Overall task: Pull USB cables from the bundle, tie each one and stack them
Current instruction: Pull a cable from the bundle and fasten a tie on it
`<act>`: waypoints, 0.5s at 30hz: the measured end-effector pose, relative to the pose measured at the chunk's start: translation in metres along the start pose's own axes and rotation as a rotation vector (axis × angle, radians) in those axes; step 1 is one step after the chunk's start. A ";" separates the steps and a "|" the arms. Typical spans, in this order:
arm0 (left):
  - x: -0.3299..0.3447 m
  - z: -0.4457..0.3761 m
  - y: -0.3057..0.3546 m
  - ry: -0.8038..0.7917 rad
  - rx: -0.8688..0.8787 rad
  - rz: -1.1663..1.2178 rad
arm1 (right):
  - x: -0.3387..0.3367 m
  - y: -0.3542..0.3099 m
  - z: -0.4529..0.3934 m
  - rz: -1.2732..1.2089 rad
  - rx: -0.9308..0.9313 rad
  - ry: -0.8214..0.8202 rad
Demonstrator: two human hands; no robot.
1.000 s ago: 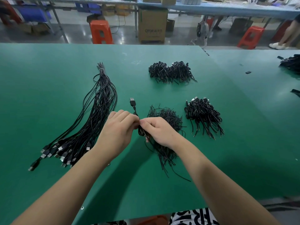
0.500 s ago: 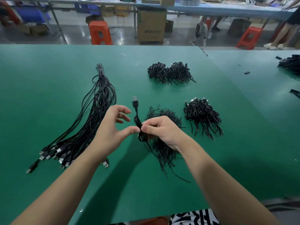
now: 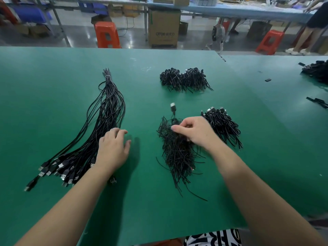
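A long bundle of black USB cables [image 3: 104, 121] lies on the left of the green table, tied at its far end, plugs fanned out near me. My left hand [image 3: 112, 148] hovers open at the bundle's right edge, fingertips touching its cables. My right hand [image 3: 193, 133] pinches a tied black cable [image 3: 173, 112], its silver plug pointing away, just over the pile of tied cables [image 3: 175, 153] in the middle. A second tied pile [image 3: 222, 124] lies right of that hand, and a third [image 3: 184, 79] sits farther back.
The green table [image 3: 53, 86] ends close to my body. More black cables [image 3: 316, 70] and small black parts [image 3: 268, 80] lie on the adjoining table at right. Beyond are orange stools [image 3: 106, 34], a cardboard box [image 3: 164, 29] and a person's legs [image 3: 301, 41].
My left hand let go of the tied cable and moved left to the long bundle. My right hand carried the tied cable right and away, over the middle pile.
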State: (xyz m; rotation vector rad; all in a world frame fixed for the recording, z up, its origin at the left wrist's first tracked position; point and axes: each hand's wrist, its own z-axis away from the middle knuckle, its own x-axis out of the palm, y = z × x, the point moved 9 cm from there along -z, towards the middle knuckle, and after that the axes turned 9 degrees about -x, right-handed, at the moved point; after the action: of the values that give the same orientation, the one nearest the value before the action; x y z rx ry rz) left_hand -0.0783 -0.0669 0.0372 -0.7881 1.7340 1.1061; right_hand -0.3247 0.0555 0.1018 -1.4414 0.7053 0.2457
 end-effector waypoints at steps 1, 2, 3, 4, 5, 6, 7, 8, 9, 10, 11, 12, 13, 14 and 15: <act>0.012 -0.001 -0.010 -0.046 -0.020 -0.078 | -0.015 0.008 -0.006 0.145 0.019 0.030; 0.024 -0.002 -0.019 -0.091 -0.036 -0.136 | -0.030 0.015 -0.011 0.258 0.044 0.058; 0.033 -0.002 -0.026 -0.117 -0.042 -0.179 | -0.046 0.023 -0.016 0.362 0.072 0.083; 0.040 -0.002 -0.032 -0.125 -0.041 -0.205 | -0.061 0.031 -0.021 0.467 0.103 0.104; 0.044 -0.002 -0.034 -0.123 -0.038 -0.218 | -0.077 0.040 -0.026 0.561 0.140 0.123; 0.046 -0.002 -0.035 -0.116 -0.036 -0.217 | -0.091 0.049 -0.030 0.628 0.183 0.138; 0.047 -0.002 -0.035 -0.111 -0.037 -0.208 | -0.104 0.059 -0.034 0.674 0.230 0.149; 0.049 -0.001 -0.035 -0.112 -0.039 -0.194 | -0.114 0.068 -0.038 0.713 0.276 0.149; 0.050 -0.001 -0.036 -0.116 -0.039 -0.181 | -0.122 0.076 -0.042 0.746 0.315 0.143; 0.052 -0.001 -0.037 -0.121 -0.038 -0.173 | -0.129 0.083 -0.046 0.771 0.348 0.133; 0.053 -0.001 -0.038 -0.125 -0.039 -0.172 | -0.134 0.089 -0.050 0.784 0.374 0.122; 0.053 -0.001 -0.040 -0.125 -0.040 -0.172 | -0.138 0.094 -0.054 0.790 0.391 0.113; 0.054 -0.001 -0.041 -0.122 -0.041 -0.172 | -0.140 0.099 -0.058 0.791 0.402 0.103; 0.054 -0.001 -0.041 -0.119 -0.043 -0.172 | -0.140 0.102 -0.063 0.793 0.410 0.094; 0.054 -0.001 -0.041 -0.116 -0.044 -0.172 | -0.140 0.104 -0.067 0.798 0.415 0.088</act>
State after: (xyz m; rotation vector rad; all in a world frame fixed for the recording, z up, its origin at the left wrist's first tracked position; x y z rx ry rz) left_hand -0.0649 -0.0866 -0.0261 -0.8665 1.5207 1.0546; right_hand -0.5108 0.0424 0.0996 -0.7252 1.3030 0.6111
